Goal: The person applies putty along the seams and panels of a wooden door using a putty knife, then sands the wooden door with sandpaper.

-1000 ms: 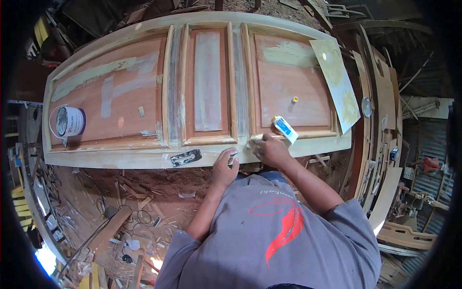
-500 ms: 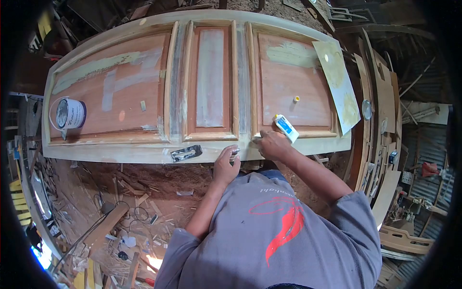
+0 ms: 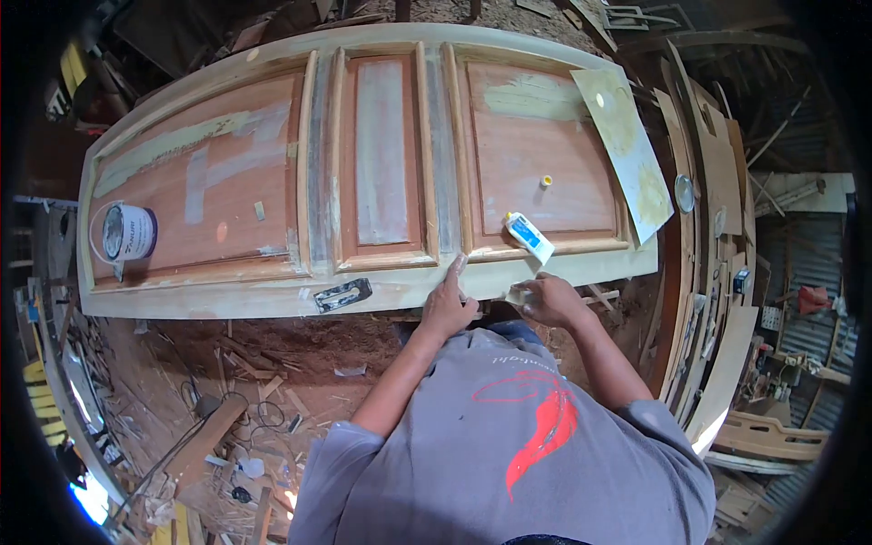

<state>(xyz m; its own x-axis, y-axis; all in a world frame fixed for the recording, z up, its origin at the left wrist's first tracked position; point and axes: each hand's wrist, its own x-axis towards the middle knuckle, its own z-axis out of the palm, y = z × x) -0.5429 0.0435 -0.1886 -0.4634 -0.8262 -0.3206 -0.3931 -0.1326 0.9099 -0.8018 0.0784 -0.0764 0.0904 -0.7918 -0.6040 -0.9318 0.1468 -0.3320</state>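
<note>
A panelled wooden door (image 3: 381, 280) lies flat before me, patched with pale filler. My left hand (image 3: 447, 304) rests at its near edge with the index finger stretched out onto the near rail; whitish residue marks the fingertip. My right hand (image 3: 552, 302) is closed just off the same edge, gripping a thin, flat, pale piece (image 3: 518, 296) whose exact kind I cannot make out. Above that hand lies a white glue bottle (image 3: 530, 238) with a blue label, and farther up stands a small yellow-and-white cap (image 3: 546, 182). A black-framed sanding block (image 3: 343, 295) sits left of my left hand.
A paint bucket (image 3: 129, 232) stands on the door's left end. Across the right end lies a stained pale board (image 3: 622, 150). A small chip (image 3: 259, 211) rests on the left panel. Wood scraps and cables (image 3: 263, 413) litter the floor; planks (image 3: 718, 227) lean at right.
My left hand has moved right and up, its index finger now extended on the rail. My right hand has drawn back from the door toward me and right, with the flat piece now showing.
</note>
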